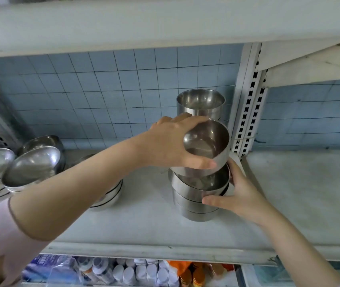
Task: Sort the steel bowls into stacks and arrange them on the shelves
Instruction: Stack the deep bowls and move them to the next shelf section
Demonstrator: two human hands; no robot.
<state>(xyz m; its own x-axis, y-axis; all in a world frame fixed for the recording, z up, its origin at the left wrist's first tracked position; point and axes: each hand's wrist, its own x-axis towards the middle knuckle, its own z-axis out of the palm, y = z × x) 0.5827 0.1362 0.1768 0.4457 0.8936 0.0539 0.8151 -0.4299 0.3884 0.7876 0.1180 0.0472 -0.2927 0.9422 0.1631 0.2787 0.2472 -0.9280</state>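
Probably the steel bowl [210, 139], held tilted by its rim in the left grip [171, 141] over the stack [192, 201] on the shelf [140, 226], is light, stiff and slippery; the right grip [241, 195] holds the stack's side.

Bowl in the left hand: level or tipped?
Tipped. The bowl shows its mouth to the camera; left hand grips it over the stack.

Blue tiled wall [103, 90] behind; white-capped bottles [144, 274] beside orange-lidded jars [192, 276], packed together at bottom edge
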